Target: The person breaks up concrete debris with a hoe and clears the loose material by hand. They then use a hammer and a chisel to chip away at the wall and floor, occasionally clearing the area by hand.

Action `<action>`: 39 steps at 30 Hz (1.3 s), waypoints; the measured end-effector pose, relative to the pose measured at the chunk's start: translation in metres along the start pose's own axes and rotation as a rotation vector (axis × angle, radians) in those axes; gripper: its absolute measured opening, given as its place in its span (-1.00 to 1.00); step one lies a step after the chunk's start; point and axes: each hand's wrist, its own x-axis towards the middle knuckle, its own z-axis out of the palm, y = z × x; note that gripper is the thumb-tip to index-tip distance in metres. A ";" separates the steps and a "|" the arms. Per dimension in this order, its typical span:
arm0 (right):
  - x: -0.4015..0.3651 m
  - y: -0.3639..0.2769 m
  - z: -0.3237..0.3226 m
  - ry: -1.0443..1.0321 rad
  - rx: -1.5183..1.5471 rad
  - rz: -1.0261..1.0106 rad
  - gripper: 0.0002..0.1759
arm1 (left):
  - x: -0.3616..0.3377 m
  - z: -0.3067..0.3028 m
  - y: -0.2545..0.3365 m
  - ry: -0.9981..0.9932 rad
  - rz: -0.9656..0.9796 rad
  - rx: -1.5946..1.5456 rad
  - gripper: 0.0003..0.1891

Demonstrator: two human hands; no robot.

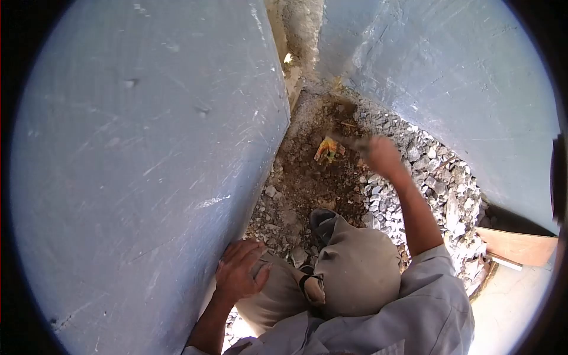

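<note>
My right hand (383,155) is closed around the handle of a narrow, dark hand tool (353,142). The tool is smeared by motion, and I cannot tell its kind. It points left, over a patch of brown soil (307,177). Right by its tip lies a crumpled orange, yellow and green wrapper (327,150). My left hand (241,271) lies flat on my left knee, fingers stretched out and holding nothing, close to the edge of a grey-blue panel (148,160).
Loose grey gravel (438,177) covers the ground on the right. A second grey-blue panel (449,77) slants across the upper right, meeting a narrow gap near the top. At the far right is a curved brown board (518,247). My shoe (323,222) stands on the soil.
</note>
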 end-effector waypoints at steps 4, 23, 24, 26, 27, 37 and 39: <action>0.027 -0.008 -0.058 0.213 -0.264 -0.015 -0.70 | 0.006 -0.004 0.005 -0.015 0.011 0.053 -0.60; 0.034 0.030 0.003 0.095 -0.095 -0.084 -0.76 | 0.004 -0.003 0.002 -0.044 -0.025 0.007 -0.59; 0.037 0.030 0.000 0.160 -0.097 -0.072 -0.76 | 0.004 -0.003 0.002 -0.039 -0.023 0.012 -0.59; 0.069 0.018 0.014 0.176 -0.167 -0.039 -0.77 | 0.003 -0.001 0.001 -0.028 -0.019 0.022 -0.58; 0.089 0.016 0.027 0.189 -0.204 -0.023 -0.77 | 0.004 -0.001 0.003 -0.023 -0.014 0.025 -0.58; 0.132 0.089 0.197 0.193 0.036 -0.109 -0.73 | 0.002 -0.004 0.006 -0.027 0.004 0.093 -0.59; 0.092 0.086 0.159 -0.075 0.149 -0.220 -0.69 | 0.002 -0.006 0.007 -0.019 0.017 0.077 -0.59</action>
